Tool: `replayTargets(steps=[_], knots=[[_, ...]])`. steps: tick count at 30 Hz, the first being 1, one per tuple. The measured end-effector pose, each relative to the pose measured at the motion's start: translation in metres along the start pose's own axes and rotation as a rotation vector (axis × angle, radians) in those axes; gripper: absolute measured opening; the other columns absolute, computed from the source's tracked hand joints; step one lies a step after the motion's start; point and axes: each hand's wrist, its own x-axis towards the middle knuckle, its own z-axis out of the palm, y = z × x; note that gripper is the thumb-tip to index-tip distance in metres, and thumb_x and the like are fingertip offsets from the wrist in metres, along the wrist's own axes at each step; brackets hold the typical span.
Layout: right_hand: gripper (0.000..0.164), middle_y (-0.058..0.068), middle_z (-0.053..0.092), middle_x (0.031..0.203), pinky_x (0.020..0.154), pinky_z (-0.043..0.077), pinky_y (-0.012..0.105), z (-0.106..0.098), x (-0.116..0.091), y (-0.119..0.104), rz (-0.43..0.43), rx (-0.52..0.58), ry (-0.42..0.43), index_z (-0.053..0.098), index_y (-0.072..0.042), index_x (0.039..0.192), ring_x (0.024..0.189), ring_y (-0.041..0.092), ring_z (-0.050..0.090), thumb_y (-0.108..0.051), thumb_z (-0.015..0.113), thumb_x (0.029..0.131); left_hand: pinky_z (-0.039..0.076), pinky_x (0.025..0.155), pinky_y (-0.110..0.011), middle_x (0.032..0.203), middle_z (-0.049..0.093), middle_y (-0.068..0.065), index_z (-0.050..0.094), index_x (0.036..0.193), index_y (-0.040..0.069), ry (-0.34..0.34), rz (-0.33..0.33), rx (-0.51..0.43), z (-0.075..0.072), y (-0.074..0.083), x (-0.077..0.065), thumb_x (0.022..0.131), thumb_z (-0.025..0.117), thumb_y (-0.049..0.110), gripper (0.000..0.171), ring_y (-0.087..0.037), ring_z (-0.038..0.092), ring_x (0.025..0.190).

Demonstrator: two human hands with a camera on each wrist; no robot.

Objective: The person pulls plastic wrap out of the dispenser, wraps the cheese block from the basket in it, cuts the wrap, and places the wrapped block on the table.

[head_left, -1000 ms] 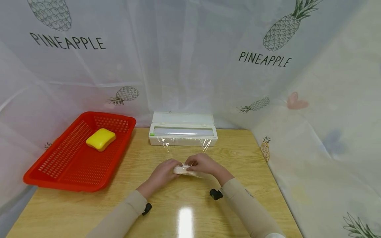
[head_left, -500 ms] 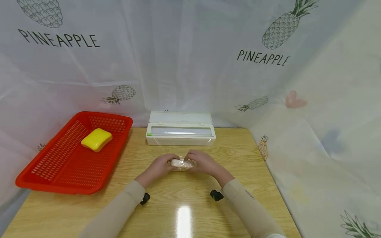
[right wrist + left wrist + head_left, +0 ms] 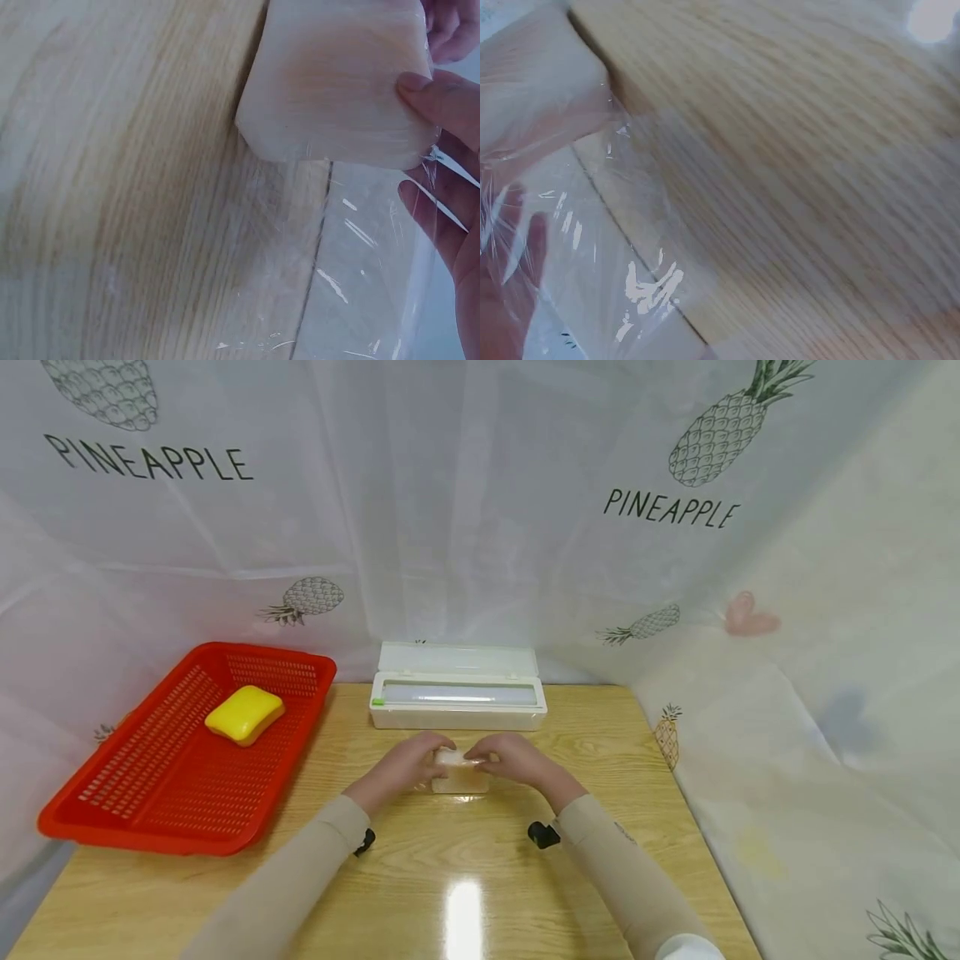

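A pale cream block with rounded corners (image 3: 459,781), like a bar of soap, is held upright above the table at centre in the head view. Clear cling film (image 3: 352,225) covers it and hangs loose past its edge in the right wrist view. My left hand (image 3: 405,768) grips the block's left end; loose film lies across that hand in the left wrist view. From the right, my right hand (image 3: 521,760) pinches the block, its thumb (image 3: 427,94) on the broad face. The block is outside the left wrist view.
Behind the hands stands a white cling film dispenser (image 3: 459,718) with its lid up and a roll inside. A red basket (image 3: 172,810) on the left holds a yellow rounded block (image 3: 245,714). Printed curtain (image 3: 480,527) hangs along the table's back and right edges.
Film stretched from the dispenser to the hands a second ago; that span no longer shows. The block has tipped so its broad face shows, and both hands have shifted slightly toward the dispenser.
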Motion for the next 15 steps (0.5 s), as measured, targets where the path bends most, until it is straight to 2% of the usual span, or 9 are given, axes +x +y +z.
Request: replayTargets(steps=[3,6,8,10,12,15], knots=[[0.027,-0.002,0.068,0.116,0.087,0.051,0.031,-0.001,0.004,0.003,0.038,0.009,-0.019,0.069,-0.013,0.121,0.104,0.013,0.063,-0.015,0.066,0.094,0.047,0.093,-0.039,0.117,0.059,-0.001,0.065,0.119,0.014,0.083,0.118,0.137,-0.003,-0.001,0.003,0.078,0.083,0.024,0.045,-0.022,0.055,0.11],[0.029,0.0,0.068,0.118,0.086,0.051,0.031,-0.002,0.006,0.005,0.068,0.007,-0.035,0.067,-0.013,0.124,0.103,0.013,0.063,-0.016,0.064,0.096,0.047,0.087,-0.04,0.109,0.059,-0.001,0.068,0.114,0.015,0.16,0.237,0.283,-0.004,-0.003,0.006,0.074,0.086,0.028,0.046,-0.022,0.054,0.103],[0.029,0.001,0.067,0.119,0.086,0.051,0.032,-0.002,0.008,0.006,0.087,0.012,-0.041,0.066,-0.013,0.126,0.104,0.015,0.063,-0.017,0.063,0.097,0.047,0.084,-0.039,0.106,0.059,-0.001,0.069,0.112,0.014,0.18,0.286,0.347,-0.004,-0.003,0.009,0.072,0.087,0.03,0.046,-0.02,0.055,0.099],[0.03,0.002,0.067,0.12,0.086,0.052,0.033,-0.003,0.009,0.008,0.107,0.021,-0.048,0.065,-0.013,0.127,0.104,0.016,0.063,-0.018,0.061,0.098,0.048,0.082,-0.038,0.104,0.059,-0.002,0.07,0.112,0.013,0.169,0.311,0.377,-0.003,-0.004,0.012,0.071,0.088,0.03,0.048,-0.02,0.055,0.097],[0.031,0.003,0.066,0.122,0.086,0.052,0.033,-0.004,0.011,0.009,0.123,0.025,-0.054,0.064,-0.013,0.129,0.105,0.017,0.063,-0.018,0.059,0.099,0.049,0.083,-0.037,0.106,0.059,-0.003,0.069,0.113,0.01,0.135,0.306,0.377,-0.002,-0.005,0.014,0.071,0.088,0.028,0.049,-0.02,0.056,0.096],[0.032,0.002,0.064,0.125,0.087,0.051,0.034,-0.003,0.014,0.012,0.121,0.018,-0.045,0.063,-0.012,0.13,0.108,0.018,0.062,-0.018,0.058,0.099,0.049,0.088,-0.035,0.11,0.059,-0.004,0.067,0.117,0.009,0.077,0.257,0.366,-0.001,-0.006,0.017,0.073,0.087,0.026,0.052,-0.021,0.056,0.101]])
